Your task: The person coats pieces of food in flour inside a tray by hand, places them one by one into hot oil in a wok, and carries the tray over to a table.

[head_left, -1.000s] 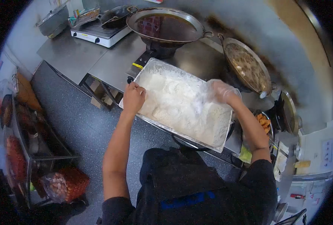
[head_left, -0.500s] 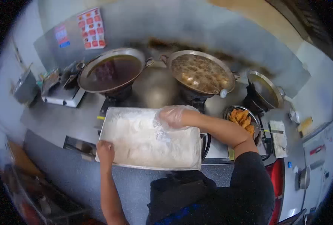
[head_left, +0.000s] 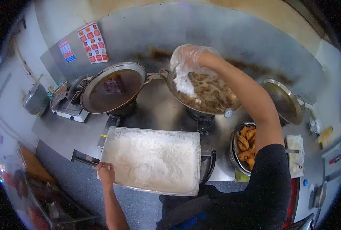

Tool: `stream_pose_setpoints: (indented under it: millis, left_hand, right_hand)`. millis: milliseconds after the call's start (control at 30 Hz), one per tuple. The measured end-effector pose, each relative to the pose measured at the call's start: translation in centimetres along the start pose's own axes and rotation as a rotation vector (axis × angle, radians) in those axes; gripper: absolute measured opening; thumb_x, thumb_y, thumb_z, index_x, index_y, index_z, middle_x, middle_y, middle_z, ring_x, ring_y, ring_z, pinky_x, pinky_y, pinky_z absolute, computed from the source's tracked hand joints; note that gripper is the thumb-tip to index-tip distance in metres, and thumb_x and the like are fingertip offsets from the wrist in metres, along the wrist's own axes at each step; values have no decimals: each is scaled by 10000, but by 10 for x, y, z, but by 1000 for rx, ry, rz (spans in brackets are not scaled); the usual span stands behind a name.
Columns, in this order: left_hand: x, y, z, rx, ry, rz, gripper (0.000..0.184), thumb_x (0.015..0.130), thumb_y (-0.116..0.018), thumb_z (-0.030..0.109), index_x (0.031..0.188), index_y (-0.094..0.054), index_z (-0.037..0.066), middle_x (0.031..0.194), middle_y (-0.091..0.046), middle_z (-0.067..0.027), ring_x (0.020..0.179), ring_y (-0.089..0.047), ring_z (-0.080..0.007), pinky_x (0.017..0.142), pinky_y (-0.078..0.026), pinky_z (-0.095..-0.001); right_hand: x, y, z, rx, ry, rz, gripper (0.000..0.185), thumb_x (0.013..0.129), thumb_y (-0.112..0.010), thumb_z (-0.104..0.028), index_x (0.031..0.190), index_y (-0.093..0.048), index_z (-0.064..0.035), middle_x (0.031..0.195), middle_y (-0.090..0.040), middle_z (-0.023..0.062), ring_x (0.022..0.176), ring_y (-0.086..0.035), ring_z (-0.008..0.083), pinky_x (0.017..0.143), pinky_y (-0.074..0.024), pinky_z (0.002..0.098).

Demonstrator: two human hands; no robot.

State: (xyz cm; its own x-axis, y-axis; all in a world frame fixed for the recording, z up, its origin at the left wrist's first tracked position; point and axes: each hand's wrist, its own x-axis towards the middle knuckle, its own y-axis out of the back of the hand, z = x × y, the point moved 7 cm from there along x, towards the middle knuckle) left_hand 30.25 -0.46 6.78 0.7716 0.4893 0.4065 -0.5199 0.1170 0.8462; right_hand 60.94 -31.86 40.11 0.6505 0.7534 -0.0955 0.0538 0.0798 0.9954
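My left hand (head_left: 106, 173) is closed on the left edge of a rectangular metal tray (head_left: 197, 165), its fingers curled over the rim. White flour (head_left: 159, 157) lies heaped and spread inside the tray. In a clear plastic glove, my right hand (head_left: 195, 57) is above the wok of bubbling oil (head_left: 212, 92). A white flour-coated piece of food (head_left: 184, 82) hangs down from its fingers, close to the oil at the wok's left side. The piece's kind is hidden by the flour. A round dial thermometer (head_left: 228, 112) sits at the wok's front rim.
To the left stands another wok (head_left: 114, 90) of dark, still oil. A smaller pan (head_left: 279, 99) is at the right, partly behind my arm. Fried pieces (head_left: 247, 143) fill a metal bowl (head_left: 235, 158) near my right elbow. A portable stove (head_left: 68, 109) stands far left.
My right hand has lifted out of the flour tray and moved up and forward over the bubbling wok, with a floured piece in it. My left hand has stayed on the tray's edge.
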Motion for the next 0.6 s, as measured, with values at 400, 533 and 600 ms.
stream_pose_setpoints:
  millis: [400, 533, 600]
  left_hand:
    - [3, 9, 10, 81, 141, -25, 76, 650, -645, 81, 721, -651, 53, 829, -562, -127, 866, -506, -299, 780, -416, -390]
    - [11, 12, 9, 116, 148, -49, 82, 661, -647, 86, 733, -655, 48, 835, -567, -129, 862, -509, -308, 783, -414, -388]
    - [13, 14, 11, 115, 162, -50, 82, 663, -647, 87, 735, -656, 47, 843, -567, -132, 865, -508, -310, 784, -413, -389]
  right_hand:
    - [169, -133, 180, -233, -261, 30, 140, 716, -574, -32, 838, -620, 21, 897, -596, 167, 778, -566, 251, 699, -463, 349]
    - [183, -158, 202, -168, -293, 97, 161, 733, -560, -44, 870, -638, -11, 971, -600, 165, 867, -580, 273, 765, -461, 352]
    - [172, -163, 199, -194, -344, -2, 174, 751, -549, -48, 898, -640, -29, 1000, -600, 158, 904, -581, 277, 801, -454, 348]
